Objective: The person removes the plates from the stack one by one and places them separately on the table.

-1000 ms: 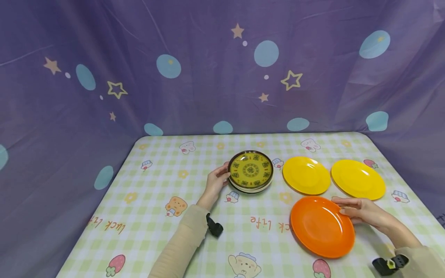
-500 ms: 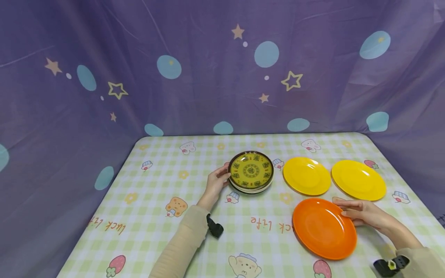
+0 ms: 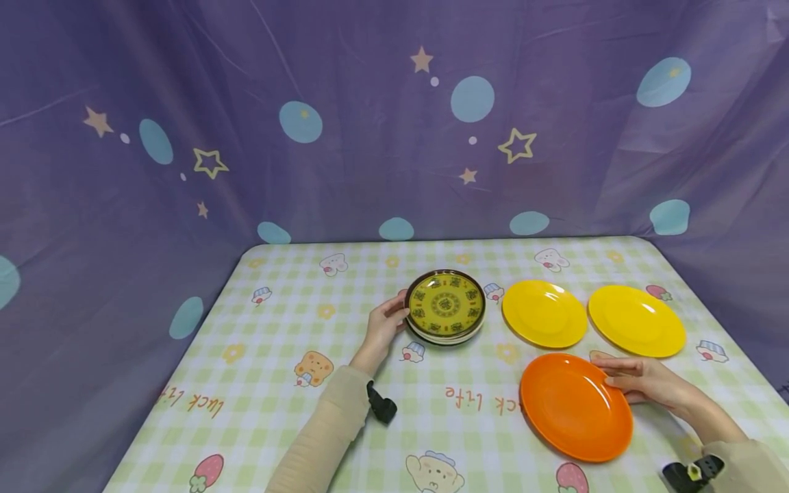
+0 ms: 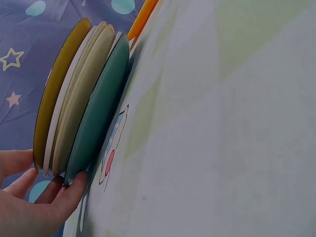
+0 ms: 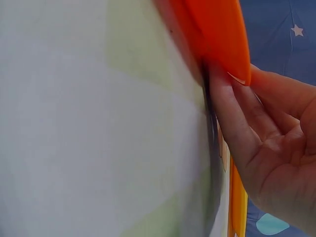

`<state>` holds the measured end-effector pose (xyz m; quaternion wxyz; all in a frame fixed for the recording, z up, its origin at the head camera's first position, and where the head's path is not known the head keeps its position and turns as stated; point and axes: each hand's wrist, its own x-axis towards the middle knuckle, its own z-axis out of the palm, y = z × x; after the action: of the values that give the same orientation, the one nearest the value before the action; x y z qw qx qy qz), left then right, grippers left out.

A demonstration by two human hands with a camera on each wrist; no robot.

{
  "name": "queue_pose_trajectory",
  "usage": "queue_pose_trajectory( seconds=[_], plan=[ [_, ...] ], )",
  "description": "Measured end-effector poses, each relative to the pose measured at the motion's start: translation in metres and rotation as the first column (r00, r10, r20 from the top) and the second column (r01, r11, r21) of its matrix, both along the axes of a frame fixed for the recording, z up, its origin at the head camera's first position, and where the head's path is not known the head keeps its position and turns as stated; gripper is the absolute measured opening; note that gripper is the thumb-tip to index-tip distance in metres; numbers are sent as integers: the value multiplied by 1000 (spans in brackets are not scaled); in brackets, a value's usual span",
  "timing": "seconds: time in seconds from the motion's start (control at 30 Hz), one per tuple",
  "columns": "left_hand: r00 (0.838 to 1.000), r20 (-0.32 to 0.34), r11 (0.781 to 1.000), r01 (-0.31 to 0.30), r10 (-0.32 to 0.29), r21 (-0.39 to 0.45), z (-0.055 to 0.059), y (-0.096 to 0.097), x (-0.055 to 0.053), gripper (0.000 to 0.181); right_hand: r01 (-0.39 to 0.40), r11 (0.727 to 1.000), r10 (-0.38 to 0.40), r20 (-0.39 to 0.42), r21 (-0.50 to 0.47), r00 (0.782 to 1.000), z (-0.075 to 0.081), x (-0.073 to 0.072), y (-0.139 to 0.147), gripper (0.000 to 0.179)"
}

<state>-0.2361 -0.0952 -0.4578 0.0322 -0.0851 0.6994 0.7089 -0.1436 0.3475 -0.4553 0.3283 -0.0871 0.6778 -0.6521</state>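
My left hand point(image 3: 380, 332) grips the left edge of a stack of small plates, with the thumb at the top plate and fingers under the bottom one. On top is an olive-yellow plate point(image 3: 445, 303) with a dark rim and dark pattern. Lower in the stack, the left wrist view shows cream plates point(image 4: 81, 106) and a green plate point(image 4: 101, 111) at the bottom, tilted off the cloth on the hand's side. My right hand point(image 3: 653, 385) pinches the right edge of an orange plate point(image 3: 576, 407), thumb above and fingers underneath.
Behind the orange plate lie two yellow plates, a left yellow plate point(image 3: 544, 313) and a right yellow plate point(image 3: 637, 321), side by side. A checked tablecloth point(image 3: 259, 431) with printed cartoons covers the table. A purple curtain point(image 3: 370, 171) hangs behind and beside it.
The orange plate has shifted very slightly to the right and nearer, with my right hand on its edge. My left hand and the stack stay in place.
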Motion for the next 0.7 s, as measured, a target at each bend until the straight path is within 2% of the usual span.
queue_pose_trajectory(
  seconds=[0.17, 0.27, 0.33, 0.43, 0.53, 0.7],
  plan=[
    [1000, -3, 1000, -1, 1, -1, -1, 0, 0, 36, 29, 998, -28, -30, 57, 999, 0, 1, -1, 33],
    [1000, 0, 1000, -3, 3, -2, -2, 0, 0, 36, 62, 987, -49, -88, 146, 995, 1, 2, -3, 34],
    [1000, 5, 1000, -6, 6, 0, -2, 0, 0, 37, 95, 966, -62, -141, 239, 988, 3, 2, -6, 40],
    [1000, 7, 1000, -9, 9, -4, -2, 1, 0, 37, 151, 919, -71, -225, 364, 972, 7, 2, -11, 53],
    [1000, 5, 1000, -9, 9, -6, -3, 0, -1, 37, 189, 898, -73, -290, 397, 954, 11, 1, -14, 56],
    [1000, 7, 1000, -8, 8, -5, -2, 0, -1, 37, 282, 865, -135, -349, 415, 927, 22, -2, -24, 55]
  ],
)
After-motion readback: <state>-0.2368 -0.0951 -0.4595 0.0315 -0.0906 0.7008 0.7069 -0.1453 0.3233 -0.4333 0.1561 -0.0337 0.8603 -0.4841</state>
